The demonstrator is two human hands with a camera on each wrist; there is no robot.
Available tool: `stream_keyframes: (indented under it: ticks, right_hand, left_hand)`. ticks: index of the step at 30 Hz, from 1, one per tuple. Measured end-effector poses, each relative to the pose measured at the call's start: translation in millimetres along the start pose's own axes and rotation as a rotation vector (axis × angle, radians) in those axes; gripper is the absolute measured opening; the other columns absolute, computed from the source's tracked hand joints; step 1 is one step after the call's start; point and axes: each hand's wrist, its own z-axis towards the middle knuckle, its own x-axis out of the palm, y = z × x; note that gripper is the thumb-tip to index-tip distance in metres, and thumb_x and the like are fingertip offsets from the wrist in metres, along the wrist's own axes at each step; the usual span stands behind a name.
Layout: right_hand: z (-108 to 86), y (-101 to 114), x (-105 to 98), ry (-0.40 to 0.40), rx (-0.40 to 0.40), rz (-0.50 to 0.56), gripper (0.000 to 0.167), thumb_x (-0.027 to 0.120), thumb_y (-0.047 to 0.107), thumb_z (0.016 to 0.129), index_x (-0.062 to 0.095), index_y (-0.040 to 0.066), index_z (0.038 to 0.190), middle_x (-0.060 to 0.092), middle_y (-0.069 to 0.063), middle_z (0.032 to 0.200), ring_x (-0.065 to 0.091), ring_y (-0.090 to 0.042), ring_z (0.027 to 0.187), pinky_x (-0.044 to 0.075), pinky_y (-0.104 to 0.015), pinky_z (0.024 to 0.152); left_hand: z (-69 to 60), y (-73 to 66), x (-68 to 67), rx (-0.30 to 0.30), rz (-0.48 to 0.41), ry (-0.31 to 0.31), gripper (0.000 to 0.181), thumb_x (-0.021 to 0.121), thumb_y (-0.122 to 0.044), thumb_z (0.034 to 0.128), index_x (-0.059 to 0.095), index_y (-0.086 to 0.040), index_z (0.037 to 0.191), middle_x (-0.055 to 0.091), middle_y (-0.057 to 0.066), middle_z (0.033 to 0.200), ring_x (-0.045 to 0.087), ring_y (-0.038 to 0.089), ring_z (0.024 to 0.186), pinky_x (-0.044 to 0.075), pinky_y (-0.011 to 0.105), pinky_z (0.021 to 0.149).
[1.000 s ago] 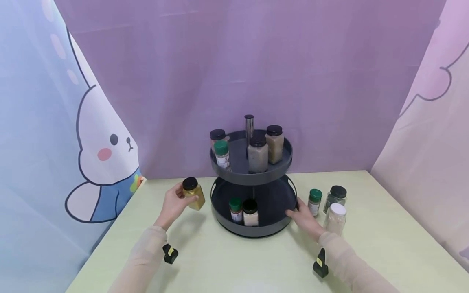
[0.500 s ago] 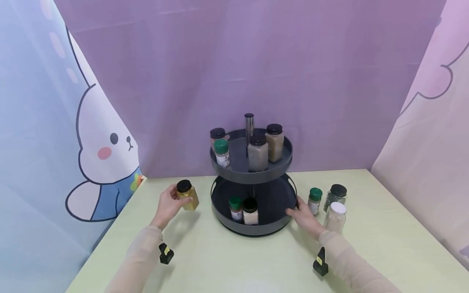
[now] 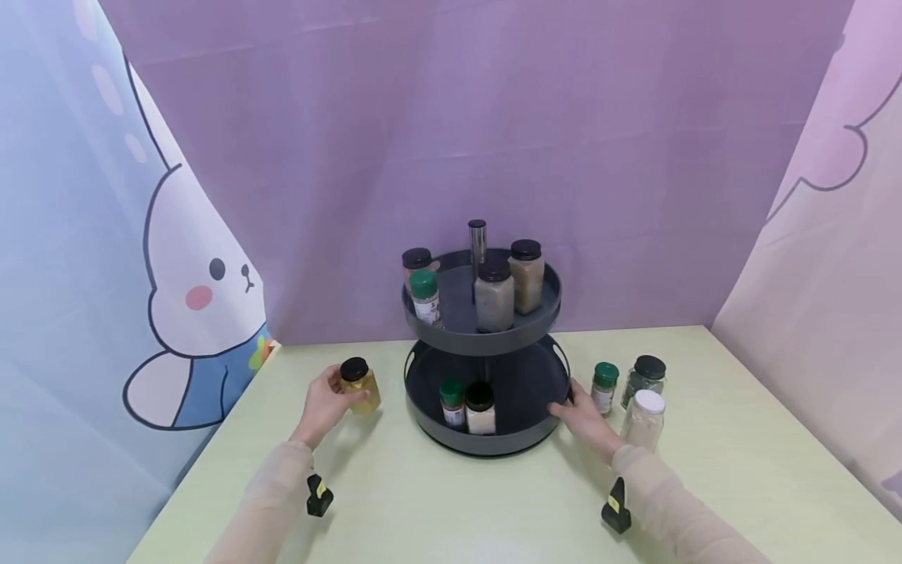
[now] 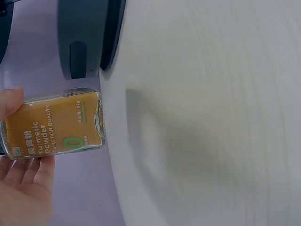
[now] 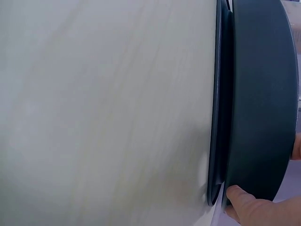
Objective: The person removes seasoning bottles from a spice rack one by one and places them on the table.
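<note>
My left hand (image 3: 322, 406) holds a glass spice jar (image 3: 361, 388) with a black lid, left of a dark grey two-tier round rack (image 3: 486, 445). In the left wrist view the jar (image 4: 56, 123) reads "Turmeric Powder" and has orange-yellow contents. Thumb and fingers are on opposite sides of it. A shadow lies on the tabletop apart from the jar, whose base looks just above the surface. My right hand (image 3: 588, 419) grips the rim of the lower tier at its right side. In the right wrist view, the thumb (image 5: 240, 200) rests on the tier's outer wall (image 5: 263, 94).
Several jars, including a green-lidded one (image 3: 425, 298) and a grey one (image 3: 495, 301), stand on the upper tier. The lower tier bears a green-lidded jar (image 3: 452, 407) and a black-lidded jar (image 3: 481, 411). Right of the rack are green-lidded (image 3: 604, 392), black-lidded (image 3: 644, 380) and white-lidded (image 3: 644, 423) jars.
My left hand has moved the turmeric jar slightly left, away from the rack, then a little lower. The right hand and the rack have stayed in place.
</note>
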Motion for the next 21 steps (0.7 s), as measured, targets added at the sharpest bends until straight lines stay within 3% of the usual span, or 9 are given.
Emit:
stream_keyframes:
  ticks: [21]
  right_hand:
    - [-1.4,0,1,-0.015,0.0,0.011,0.073,0.048,0.012,0.09,0.003,-0.012,0.142,0.009,-0.033,0.147,0.009,-0.043,0.137,0.013,-0.051,0.113]
  left_hand:
    - [-0.6,12.5,2.8,-0.053,0.037,0.011,0.067,0.071,-0.007,0.0759,0.037,0.005,0.133,0.045,0.026,0.133,0.042,0.038,0.124,0.035,0.045,0.106]
